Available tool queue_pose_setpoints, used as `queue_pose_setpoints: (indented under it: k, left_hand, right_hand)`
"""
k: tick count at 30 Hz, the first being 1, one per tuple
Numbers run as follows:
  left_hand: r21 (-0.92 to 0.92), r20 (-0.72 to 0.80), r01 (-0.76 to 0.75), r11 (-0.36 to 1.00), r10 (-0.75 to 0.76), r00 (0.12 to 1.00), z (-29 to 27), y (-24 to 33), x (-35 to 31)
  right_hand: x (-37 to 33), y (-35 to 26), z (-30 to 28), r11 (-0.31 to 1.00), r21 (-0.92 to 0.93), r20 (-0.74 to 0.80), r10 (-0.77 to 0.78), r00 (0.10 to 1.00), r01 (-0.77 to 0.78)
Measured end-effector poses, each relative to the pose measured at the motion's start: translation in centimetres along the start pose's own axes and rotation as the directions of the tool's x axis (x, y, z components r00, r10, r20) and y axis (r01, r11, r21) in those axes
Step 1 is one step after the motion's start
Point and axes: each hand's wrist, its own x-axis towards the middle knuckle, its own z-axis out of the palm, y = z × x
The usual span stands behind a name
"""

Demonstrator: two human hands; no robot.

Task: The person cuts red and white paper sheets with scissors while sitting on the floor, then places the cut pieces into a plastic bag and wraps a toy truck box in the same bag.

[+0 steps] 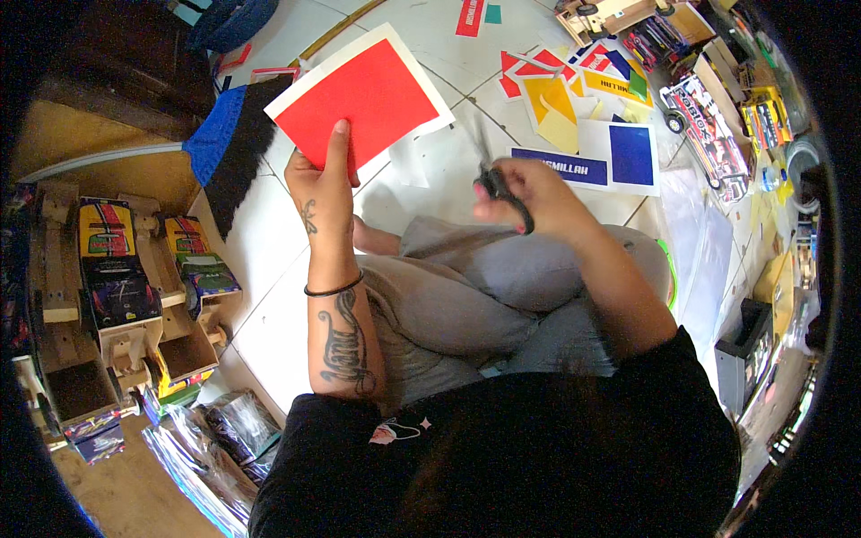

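Note:
Raised at the upper left, my left hand (325,188) grips a red rectangular sheet with a white border (359,99), the thumb pressed on its face. My right hand (538,193) holds a pair of scissors (513,199) by the black handles, a little right of the sheet and apart from it. Motion blurs the scissor blades, so how far they are spread is unclear. Beyond my right hand, a white sheet with blue printed panels (632,154) lies on the floor. Yellow cut pieces (549,109) are heaped just past it.
Wooden toy trucks (121,269) stand at the left, near plastic-wrapped sheets (211,457). More toy trucks (708,130) crowd the far right, above a dark box (749,354). A black furry mat (242,161) lies at the left. My crossed legs (448,296) rest on the tiled floor.

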Motion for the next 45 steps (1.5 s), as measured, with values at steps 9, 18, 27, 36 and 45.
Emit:
queue_pose_setpoints:
  k: [9, 18, 27, 36, 45]
  left_hand:
    - [0.108, 0.07, -0.031, 0.994, 0.024, 0.997, 0.6, 0.9, -1.1]
    - [0.125, 0.069, -0.058, 0.991, 0.049, 0.996, 0.9, 1.2, -1.4]
    - [0.104, 0.068, -0.047, 0.993, 0.04, 0.997, 1.3, 1.4, -1.8]
    - [0.077, 0.075, -0.097, 0.992, 0.091, 0.993, 1.5, 1.4, -2.0]
    - [0.094, 0.076, -0.091, 0.991, 0.084, 0.994, 1.6, 1.7, -2.1]
  right_hand:
    - [0.2, 0.6, 0.6, 0.989, -0.086, 0.049, 0.125, 0.991, -0.12]
    - [0.2, 0.4, 0.3, 0.981, -0.153, -0.071, 0.107, 0.992, -0.117]
    - [0.1, 0.3, 0.6, 0.959, -0.285, -0.23, -0.083, 0.97, 0.014]
    - [0.2, 0.2, 0.8, 0.958, -0.285, -0.273, -0.102, 0.957, 0.021]
    - [0.1, 0.2, 0.9, 0.943, -0.33, -0.319, -0.137, 0.938, 0.025]
